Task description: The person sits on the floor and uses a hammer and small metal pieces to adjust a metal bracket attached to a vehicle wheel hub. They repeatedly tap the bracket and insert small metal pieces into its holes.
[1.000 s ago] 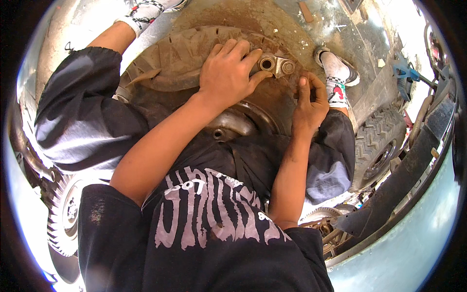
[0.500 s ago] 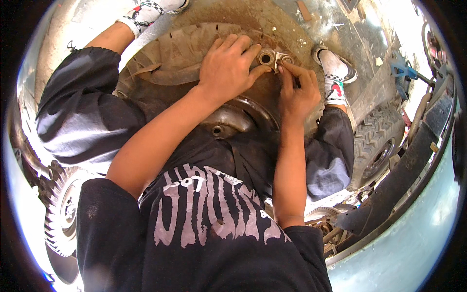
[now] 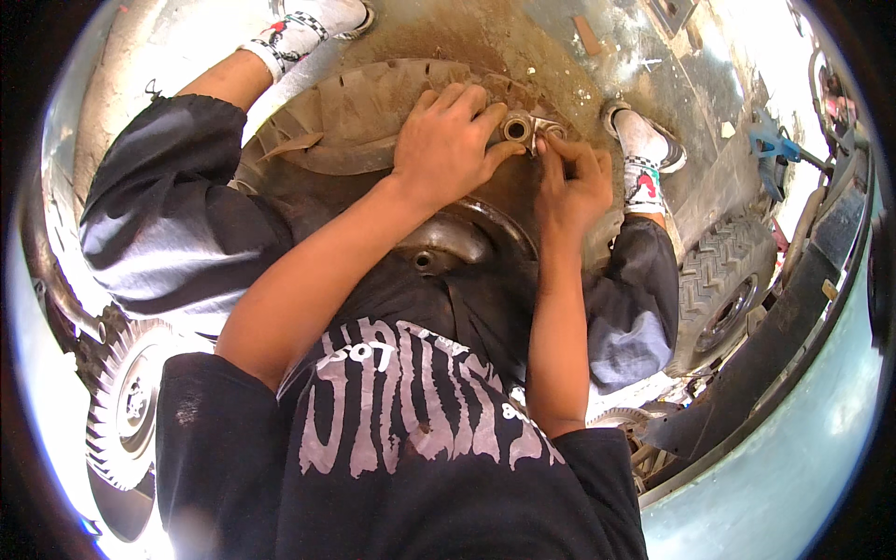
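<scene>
"Ground first: what is seen around the tyre (image 3: 373, 89)?"

"Brown-stained floor (image 3: 485, 33) is seen beyond it, spotted with pale specks, and a reddish-brown strip (image 3: 586, 35) is laid past its far right edge."

"And the room?"

"Both sides are occupied: a treaded wheel (image 3: 726, 291) is stood to the tyre's right, a pale-hubbed wheel (image 3: 131, 401) to its near left. A blue metal piece (image 3: 773, 145) is set well to its right, and its near right is bounded by a pale blue panel (image 3: 784, 485)."

"Where is the metal fitting (image 3: 533, 125) placed?"

"Over the tyre's far right part; whether it is rested on the rubber cannot be told."

"How is it gripped?"

"Its ring (image 3: 506, 131) is held narrowly by the left hand (image 3: 446, 140), thumb and forefinger set about it. The right hand (image 3: 572, 182) is brought to the plate (image 3: 549, 125), fingertips close together; whether anything is pinched cannot be told."
</scene>
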Tool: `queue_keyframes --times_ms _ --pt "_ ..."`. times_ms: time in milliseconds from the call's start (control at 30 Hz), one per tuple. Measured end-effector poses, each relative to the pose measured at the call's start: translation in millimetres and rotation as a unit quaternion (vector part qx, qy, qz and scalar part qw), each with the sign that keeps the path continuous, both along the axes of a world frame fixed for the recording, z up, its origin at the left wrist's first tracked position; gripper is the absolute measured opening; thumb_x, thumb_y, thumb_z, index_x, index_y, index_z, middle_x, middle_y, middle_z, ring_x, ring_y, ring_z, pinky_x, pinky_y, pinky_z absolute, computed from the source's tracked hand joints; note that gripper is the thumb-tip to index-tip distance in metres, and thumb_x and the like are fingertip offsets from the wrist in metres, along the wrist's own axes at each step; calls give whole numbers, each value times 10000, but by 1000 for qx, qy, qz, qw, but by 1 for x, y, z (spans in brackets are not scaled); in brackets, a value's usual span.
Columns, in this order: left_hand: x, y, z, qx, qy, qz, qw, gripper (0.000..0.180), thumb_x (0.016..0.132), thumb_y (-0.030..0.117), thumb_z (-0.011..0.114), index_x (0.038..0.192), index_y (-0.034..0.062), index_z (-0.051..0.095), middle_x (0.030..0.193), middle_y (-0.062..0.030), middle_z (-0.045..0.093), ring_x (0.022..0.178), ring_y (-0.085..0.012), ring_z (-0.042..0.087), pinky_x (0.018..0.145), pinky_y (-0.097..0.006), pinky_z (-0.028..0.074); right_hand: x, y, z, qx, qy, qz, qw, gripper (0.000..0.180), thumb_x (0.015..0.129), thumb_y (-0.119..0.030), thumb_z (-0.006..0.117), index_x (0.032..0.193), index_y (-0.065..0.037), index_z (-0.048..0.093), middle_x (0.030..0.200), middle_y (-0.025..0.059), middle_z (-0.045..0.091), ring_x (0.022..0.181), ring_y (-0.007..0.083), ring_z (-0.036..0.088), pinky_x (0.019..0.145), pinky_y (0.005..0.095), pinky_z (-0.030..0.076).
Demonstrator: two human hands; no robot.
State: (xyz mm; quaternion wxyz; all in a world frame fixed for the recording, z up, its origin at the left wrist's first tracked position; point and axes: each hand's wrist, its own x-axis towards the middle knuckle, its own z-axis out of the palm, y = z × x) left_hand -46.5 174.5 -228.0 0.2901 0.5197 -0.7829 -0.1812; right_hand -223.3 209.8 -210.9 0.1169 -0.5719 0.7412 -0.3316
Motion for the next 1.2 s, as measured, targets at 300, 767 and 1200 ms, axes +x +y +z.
queue_keyframes --times_ms 300,767,1200 --pt "1 -2 0 -6 -13 0 1000 488 805 431 833 1128 70 777 991 -81 655 1001 -288 654 875 -440 530 8 -12 -2 -25 20 12 999 145 780 -97 895 890 -92 800 757 97 637 698 252 597 656 386 495" --pt "0 -4 1 -6 -34 -4 999 498 813 396 842 1166 54 767 1086 -113 678 1048 -323 669 905 -453 547 1 -11 6 10 -10 6 1000 123 798 -120 881 886 -85 803 788 126 689 732 267 643 689 396 515" --pt "10 11 7 22 -33 -61 997 538 790 373 864 1247 114 746 1037 -94 636 1033 -310 634 885 -443 534 -34 42 13 90 -366 -125 918 206 984 -202 774 1094 -46 696 899 20 689 689 129 670 566 245 505"
